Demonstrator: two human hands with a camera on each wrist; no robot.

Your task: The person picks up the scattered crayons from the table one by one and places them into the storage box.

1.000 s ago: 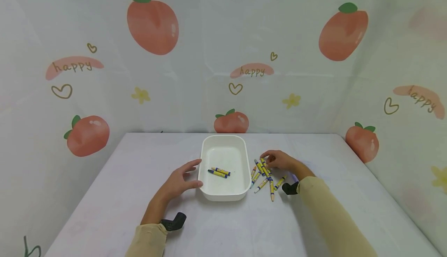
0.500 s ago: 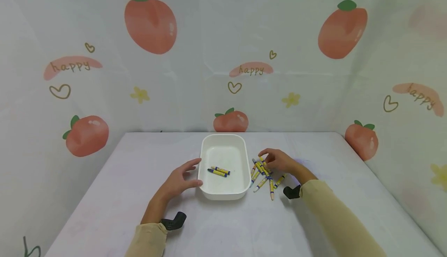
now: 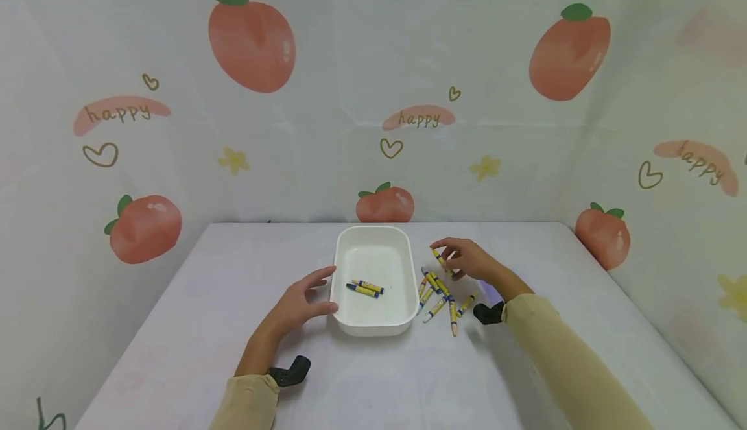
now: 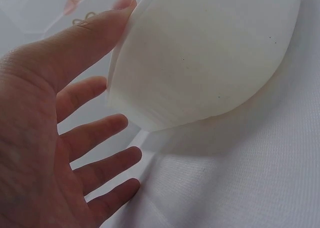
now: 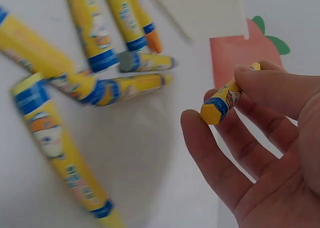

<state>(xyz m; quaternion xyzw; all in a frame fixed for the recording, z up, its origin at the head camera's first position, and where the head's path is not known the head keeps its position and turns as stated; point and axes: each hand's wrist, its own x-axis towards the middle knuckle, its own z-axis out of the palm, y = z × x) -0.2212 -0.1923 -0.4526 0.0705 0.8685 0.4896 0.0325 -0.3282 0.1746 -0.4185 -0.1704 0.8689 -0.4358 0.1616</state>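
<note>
The yellow-tipped crayon (image 5: pixel 223 100) is in your right hand (image 3: pixel 471 262), pinched between thumb and fingers, raised near the far end of the loose crayons (image 3: pixel 453 314). These lie on the table (image 3: pixel 373 384) just to the right of the white tray (image 3: pixel 373 331), some crossing others. Two crayons (image 3: pixel 363 290) lie side by side in the tray. Your left hand (image 3: pixel 294 303) is spread wide at the tray's left edge, thumb touching its rim. Behind the table stands a white backdrop (image 3: pixel 338 60) printed with red fruit.
</note>
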